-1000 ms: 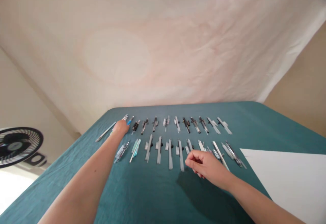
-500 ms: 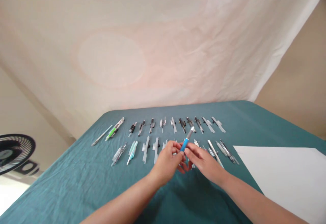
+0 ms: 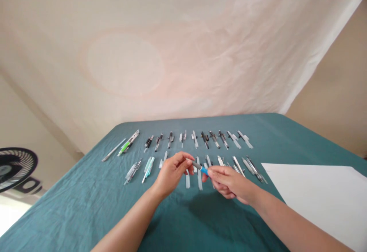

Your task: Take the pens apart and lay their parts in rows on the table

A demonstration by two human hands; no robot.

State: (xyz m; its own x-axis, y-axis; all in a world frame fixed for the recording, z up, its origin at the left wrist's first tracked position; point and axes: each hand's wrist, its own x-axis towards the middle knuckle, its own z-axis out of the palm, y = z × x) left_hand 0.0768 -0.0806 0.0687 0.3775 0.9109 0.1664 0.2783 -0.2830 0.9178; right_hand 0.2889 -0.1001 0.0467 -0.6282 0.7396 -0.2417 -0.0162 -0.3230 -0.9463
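Observation:
A blue and grey pen [image 3: 198,165] is held over the near row of pens, slanting down to the right. My right hand [image 3: 231,183] is closed around its blue end. At the pen's grey end, the thumb and fingertips of my left hand [image 3: 174,171] pinch it; the very tip is hidden by these fingers. Just behind and below the pen lie several clear pen parts [image 3: 200,179], partly covered by my hands.
A far row of dark and clear pens [image 3: 205,139] lies across the green cloth [image 3: 86,206]. Green and white pens [image 3: 128,143] sit at the left end. White paper [image 3: 321,194] covers the right side. A black fan [image 3: 17,170] stands at far left.
The pen has turned from upright to nearly level, its grey end now pointing left. My left hand has shifted from its blue part to its grey end, and the hands have spread apart.

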